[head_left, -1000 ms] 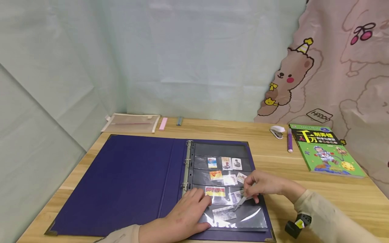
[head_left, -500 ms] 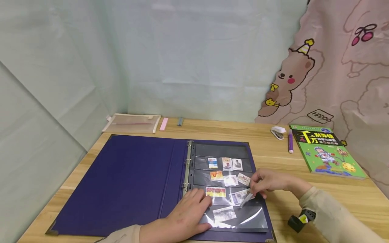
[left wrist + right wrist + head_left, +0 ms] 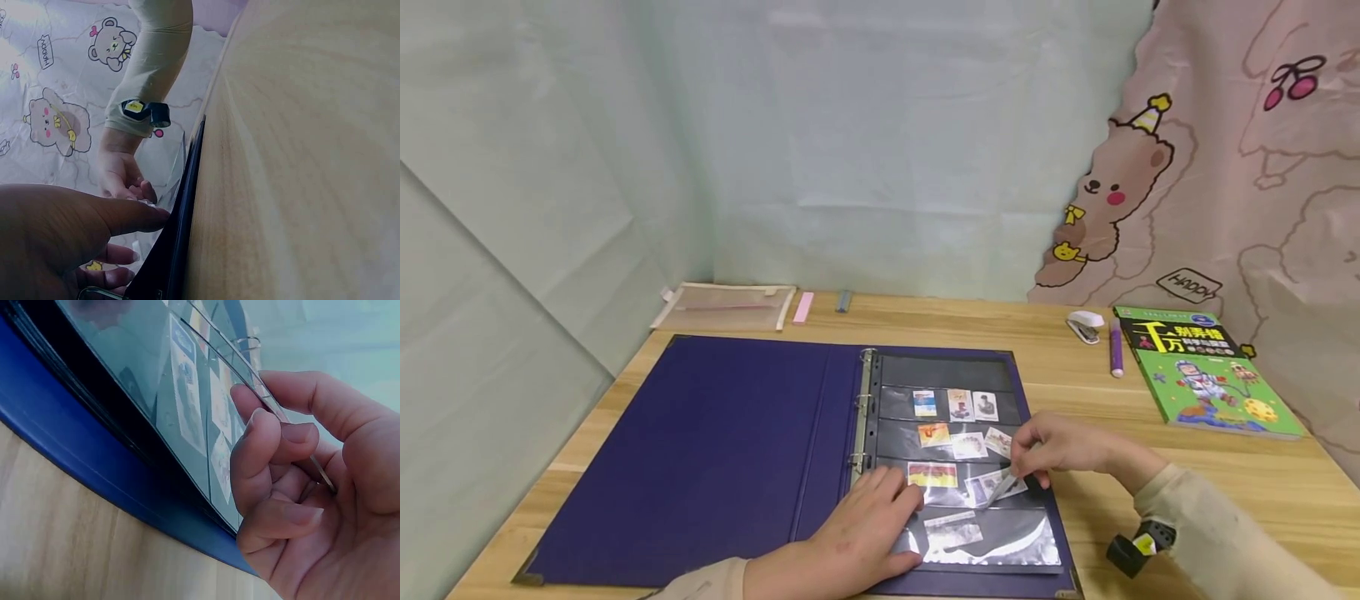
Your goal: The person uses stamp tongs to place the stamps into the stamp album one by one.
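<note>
A dark blue ring-binder stamp album [image 3: 722, 450] lies spread on the table, with a black pocket page [image 3: 1015, 533] on its right side. My right hand [image 3: 1060, 446] pinches metal tweezers [image 3: 267, 399] between thumb and fingers. In the head view their tips reach the lower edge of a stamp [image 3: 1000, 483] in the fourth row. My left hand [image 3: 868, 521] rests on the page's lower left, its fingers extended. Close to it are a red and yellow stamp [image 3: 932, 475] and, in the bottom row, a greyish stamp [image 3: 953, 531]. Other stamps sit in the rows above.
Behind the album lie a mesh zip pouch [image 3: 726, 307], a pink strip [image 3: 803, 307] and a grey-blue strip [image 3: 844, 301]. A white stapler [image 3: 1085, 326], a purple marker [image 3: 1116, 348] and a green book [image 3: 1210, 375] are at the back right. Metal rings [image 3: 862, 404] rise along the page's inner edge.
The tweezers' tips have left the greyish bottom stamp, first shifting right, then slightly back left and up to the fourth-row stamp. My left hand stays in place.
</note>
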`<control>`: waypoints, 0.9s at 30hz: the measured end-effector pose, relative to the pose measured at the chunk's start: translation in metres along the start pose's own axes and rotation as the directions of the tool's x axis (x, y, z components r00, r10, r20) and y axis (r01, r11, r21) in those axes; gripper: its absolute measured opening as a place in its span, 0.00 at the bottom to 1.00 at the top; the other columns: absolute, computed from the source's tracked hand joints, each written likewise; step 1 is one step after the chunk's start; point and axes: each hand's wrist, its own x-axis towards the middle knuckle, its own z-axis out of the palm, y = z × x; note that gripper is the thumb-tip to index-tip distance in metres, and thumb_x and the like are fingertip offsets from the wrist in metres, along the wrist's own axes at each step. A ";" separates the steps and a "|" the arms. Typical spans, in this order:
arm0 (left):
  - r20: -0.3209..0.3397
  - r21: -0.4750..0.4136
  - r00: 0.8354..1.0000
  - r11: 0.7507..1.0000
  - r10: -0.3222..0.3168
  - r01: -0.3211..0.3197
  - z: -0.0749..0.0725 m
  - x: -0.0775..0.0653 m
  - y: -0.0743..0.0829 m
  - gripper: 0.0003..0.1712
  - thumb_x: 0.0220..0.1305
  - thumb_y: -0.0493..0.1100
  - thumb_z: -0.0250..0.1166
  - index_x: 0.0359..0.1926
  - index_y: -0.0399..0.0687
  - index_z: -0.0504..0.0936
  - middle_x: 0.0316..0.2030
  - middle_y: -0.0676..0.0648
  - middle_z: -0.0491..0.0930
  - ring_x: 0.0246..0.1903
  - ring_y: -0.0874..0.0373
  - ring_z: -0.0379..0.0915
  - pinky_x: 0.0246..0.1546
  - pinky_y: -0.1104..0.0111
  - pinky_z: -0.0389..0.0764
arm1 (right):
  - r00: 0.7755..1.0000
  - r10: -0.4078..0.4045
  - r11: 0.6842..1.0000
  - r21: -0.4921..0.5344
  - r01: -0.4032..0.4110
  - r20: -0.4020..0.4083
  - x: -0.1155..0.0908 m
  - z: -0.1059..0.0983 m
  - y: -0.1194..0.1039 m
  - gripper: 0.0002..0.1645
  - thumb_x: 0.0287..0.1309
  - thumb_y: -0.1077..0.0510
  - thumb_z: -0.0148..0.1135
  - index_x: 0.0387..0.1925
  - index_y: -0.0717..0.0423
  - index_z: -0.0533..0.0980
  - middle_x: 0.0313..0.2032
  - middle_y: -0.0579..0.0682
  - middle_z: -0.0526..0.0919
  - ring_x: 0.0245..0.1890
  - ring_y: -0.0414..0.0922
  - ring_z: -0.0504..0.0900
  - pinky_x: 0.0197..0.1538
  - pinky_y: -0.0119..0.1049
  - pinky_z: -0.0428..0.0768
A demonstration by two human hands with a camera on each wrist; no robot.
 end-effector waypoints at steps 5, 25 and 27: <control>-0.006 0.002 1.000 1.000 0.002 -0.002 0.000 0.000 0.000 0.27 0.36 0.59 0.70 0.34 0.55 0.68 0.29 0.58 0.62 0.32 0.64 0.59 0.35 0.73 0.62 | 1.000 -0.006 1.000 0.004 0.006 -0.010 0.000 0.001 0.000 0.11 0.51 0.60 0.57 0.24 0.67 0.75 0.15 0.44 0.72 0.14 0.34 0.70 0.16 0.24 0.57; 0.067 -0.007 0.998 1.000 0.016 -0.016 0.002 0.000 -0.005 0.26 0.40 0.62 0.67 0.37 0.55 0.71 0.29 0.59 0.61 0.33 0.66 0.57 0.36 0.73 0.63 | 0.989 -0.110 0.987 0.104 0.121 -0.103 -0.021 0.000 0.016 0.12 0.61 0.60 0.48 0.33 0.64 0.75 0.21 0.41 0.76 0.21 0.37 0.73 0.20 0.33 0.67; 0.060 0.006 0.998 1.000 0.026 -0.026 0.002 0.001 -0.006 0.27 0.39 0.63 0.68 0.37 0.55 0.71 0.29 0.59 0.60 0.33 0.66 0.57 0.36 0.73 0.63 | 0.982 -0.124 0.979 0.141 0.144 -0.141 -0.025 0.000 0.017 0.12 0.62 0.61 0.47 0.35 0.65 0.75 0.24 0.41 0.77 0.22 0.39 0.73 0.22 0.34 0.69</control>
